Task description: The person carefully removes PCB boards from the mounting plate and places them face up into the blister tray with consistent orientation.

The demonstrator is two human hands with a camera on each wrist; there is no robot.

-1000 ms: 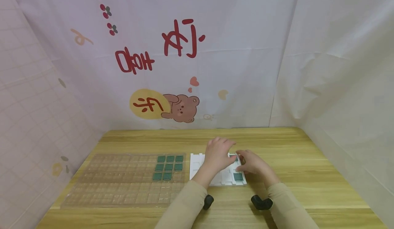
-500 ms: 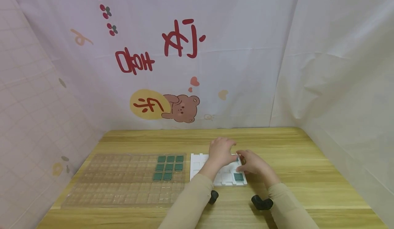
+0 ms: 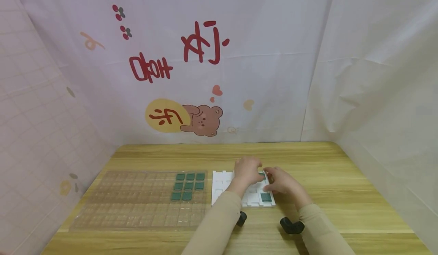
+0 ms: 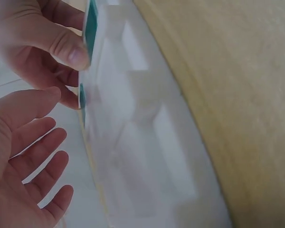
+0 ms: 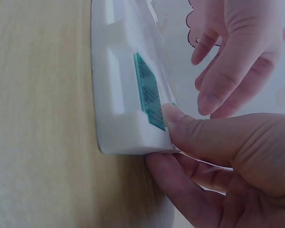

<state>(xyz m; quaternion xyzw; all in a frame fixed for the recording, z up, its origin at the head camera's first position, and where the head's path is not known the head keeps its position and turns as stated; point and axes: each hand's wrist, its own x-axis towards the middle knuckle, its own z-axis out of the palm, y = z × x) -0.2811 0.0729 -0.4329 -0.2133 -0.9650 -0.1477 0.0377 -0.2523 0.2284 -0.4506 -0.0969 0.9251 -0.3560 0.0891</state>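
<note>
A white slotted tray (image 3: 219, 180) lies on the table, with a green square chip (image 3: 266, 197) in its near right pocket and another green chip (image 3: 262, 176) at the far right corner. My right hand (image 3: 280, 180) grips the tray's right edge; in the right wrist view its thumb (image 5: 194, 135) presses by the near chip (image 5: 151, 92) and a finger lies against the tray's side. Over the tray, my left hand (image 3: 248, 170) hovers with fingers apart. The left wrist view shows that hand (image 4: 28, 161) holding nothing, its thumb close to the right hand's fingers.
Left of the white tray lies a large clear plastic tray (image 3: 137, 201) with many pockets. Several green chips (image 3: 188, 186) sit in its far right part. Patterned cloth (image 3: 267, 76) hangs behind the wooden table (image 3: 342, 201) and along both sides.
My left hand has moved a little to the right and nearer to me, over the tray's far right part. The right hand stays at the tray's right edge.
</note>
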